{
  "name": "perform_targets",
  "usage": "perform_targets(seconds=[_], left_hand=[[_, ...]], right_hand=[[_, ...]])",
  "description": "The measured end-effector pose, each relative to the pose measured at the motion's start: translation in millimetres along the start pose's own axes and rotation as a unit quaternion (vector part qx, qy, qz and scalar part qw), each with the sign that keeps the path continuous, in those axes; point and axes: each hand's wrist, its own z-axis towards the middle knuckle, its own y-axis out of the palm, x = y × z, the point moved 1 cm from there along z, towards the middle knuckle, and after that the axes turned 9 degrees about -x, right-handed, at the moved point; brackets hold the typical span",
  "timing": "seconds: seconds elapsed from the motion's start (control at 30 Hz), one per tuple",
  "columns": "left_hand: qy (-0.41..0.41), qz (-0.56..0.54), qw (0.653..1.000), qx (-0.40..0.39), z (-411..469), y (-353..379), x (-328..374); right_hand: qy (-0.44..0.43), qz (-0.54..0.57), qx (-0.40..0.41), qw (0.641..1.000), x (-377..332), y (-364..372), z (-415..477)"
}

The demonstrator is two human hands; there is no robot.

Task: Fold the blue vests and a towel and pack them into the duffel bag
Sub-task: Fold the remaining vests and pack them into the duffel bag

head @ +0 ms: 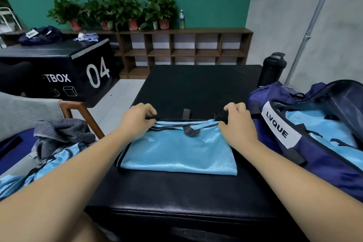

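A light blue vest (176, 151) with dark trim lies folded flat on the black padded box (176, 192) in front of me. My left hand (137, 120) pinches its far left edge. My right hand (237, 122) pinches its far right edge. The navy duffel bag (318, 159) with a white "LVQUE" label stands open at the right, and light blue fabric (314, 122) lies inside it. At the left a grey towel (60, 133) is crumpled on top of more blue vests (35, 173).
A black bottle (272, 68) stands behind the duffel. A grey chair with a wooden arm (82, 112) is at the left. Further back are a black "04" box (59, 72) carrying another navy bag, a wooden shelf (182, 49) and potted plants.
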Motion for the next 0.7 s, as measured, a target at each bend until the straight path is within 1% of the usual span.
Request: perform_targets(seconds=[0.07,0.13,0.2,0.3,0.33,0.4,0.47,0.57,0.63,0.7], left_hand=[[0.011,0.028,0.999,0.030,0.8,-1.9,2.1],[0.054,0.038,0.997,0.039,-4.1,-4.9,15.2],[0.103,0.033,0.994,0.018,-13.2,-6.1,32.1],[0.140,0.042,0.987,-0.074,-31.0,0.3,50.9],[0.148,0.049,0.982,-0.106,-35.2,4.3,53.4],[0.155,0.046,0.975,-0.149,-39.4,13.0,52.6],[0.155,0.027,0.973,-0.168,-39.7,19.9,47.9],[0.147,0.015,0.975,-0.165,-38.2,24.9,42.4],[0.147,0.020,0.975,-0.165,-37.9,26.9,41.4],[0.149,0.020,0.974,-0.168,-38.1,28.7,40.9]], right_hand=[[-0.059,-0.059,0.055,0.995,-5.3,-1.1,-6.0],[-0.124,-0.081,0.077,0.986,-17.9,-2.8,-15.5],[-0.187,-0.073,0.032,0.979,-29.3,2.6,-26.8],[-0.244,-0.058,-0.067,0.966,-34.4,21.7,-43.7],[-0.259,-0.058,-0.084,0.961,-33.9,27.7,-46.1],[-0.290,-0.060,-0.091,0.951,-33.0,35.0,-46.6],[-0.310,-0.060,-0.092,0.944,-33.5,35.6,-45.4],[-0.324,-0.059,-0.110,0.938,-31.5,37.8,-43.9],[-0.308,-0.061,-0.142,0.939,-29.1,41.6,-43.8],[-0.274,-0.052,-0.174,0.945,-26.4,43.2,-42.3]])
